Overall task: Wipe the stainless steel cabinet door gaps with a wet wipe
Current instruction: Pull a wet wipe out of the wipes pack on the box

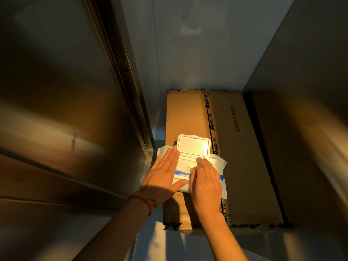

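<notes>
In the head view, a flat cardboard box [235, 157] lies in the centre and right of the frame, sealed with printed black tape and marked CGC2510129 along one side. On its near left part, just below the middle of the frame, sits a pack of wet wipes [216, 162], white with a blue band. Its white plastic lid [194, 145] stands flipped up and back, catching a warm patch of light.

The left hand [162, 178] comes in from the lower left and lies flat on the left side of the pack, fingers straight and close together, thumb stretched out along the near edge of the dispenser frame. A red string bracelet [145, 201] circles that wrist.

The right hand [206, 182] comes in from the bottom centre and rests on the right side of the pack, its fingers bent down at the opening under the lid. The fingertips are together at the white sheet there, but whether they actually pinch a wipe cannot be told from this angle.

The stainless steel cabinet door [56, 91] fills the left half of the frame, its vertical edge and gap running from the upper centre down to the pack's left corner. Another brushed metal panel [310, 72] rises along the right side.
</notes>
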